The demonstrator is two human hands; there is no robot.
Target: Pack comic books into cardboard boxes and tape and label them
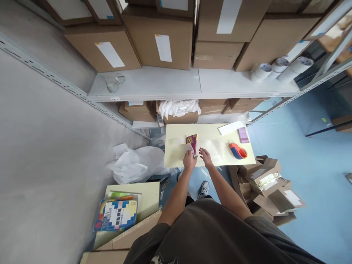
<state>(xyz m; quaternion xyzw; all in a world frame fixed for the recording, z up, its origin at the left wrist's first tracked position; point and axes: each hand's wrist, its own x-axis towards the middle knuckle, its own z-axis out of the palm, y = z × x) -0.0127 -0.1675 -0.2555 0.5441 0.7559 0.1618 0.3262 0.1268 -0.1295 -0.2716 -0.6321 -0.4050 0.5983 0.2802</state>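
A small purple book (192,140) with yellow on its cover is held at its lower end by my left hand (189,160). A pale sheet or flap (187,147) lies against the book just above my left fingers; whether it is part of the book I cannot tell. My right hand (206,157) is beside the book on the right, fingers apart, with nothing in it. Beneath both hands is a pale yellow tabletop (176,129), with a translucent sheet (216,148) spread to the right of the book.
On the table's right are a red and blue tape dispenser (238,151), a purple phone-like item (243,135) and a white strip (230,128). Shelves (170,82) with cartons stand ahead. Flattened boxes (271,183) lie right, a white plastic bag (140,163) and books (117,214) left.
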